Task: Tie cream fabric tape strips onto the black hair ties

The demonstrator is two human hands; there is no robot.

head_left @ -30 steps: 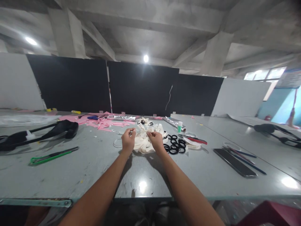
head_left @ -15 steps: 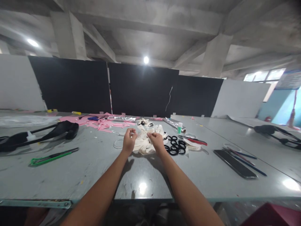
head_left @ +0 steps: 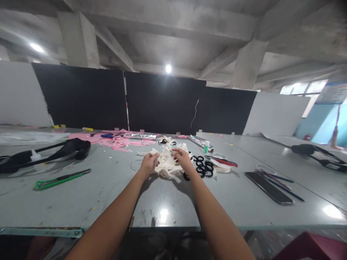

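A loose heap of white paper-like strips (head_left: 168, 169) lies on the grey table in front of me. At its left side my left hand (head_left: 149, 164) is closed, its thumb and fingers pinching a white strip (head_left: 153, 151) that sticks up past them. My right hand (head_left: 183, 159) hovers over the right part of the heap, fingers apart and slightly curled, with nothing visibly gripped. Several black rings (head_left: 201, 168) lie together just right of that hand. Part of the heap is hidden behind both hands.
Right of the heap are a glue stick (head_left: 206, 146), a red-handled tool (head_left: 223, 161) and a phone (head_left: 268, 187) beside thin pens. On the left lie a green box cutter (head_left: 58, 181) and a black strap (head_left: 78, 146). Pink scraps (head_left: 116, 141) and a foil roll (head_left: 199, 141) sit farther back.
My left hand has turned inward and now pinches a white strip. My right hand's fingers have spread from a pinch, and the hand has shifted slightly right.
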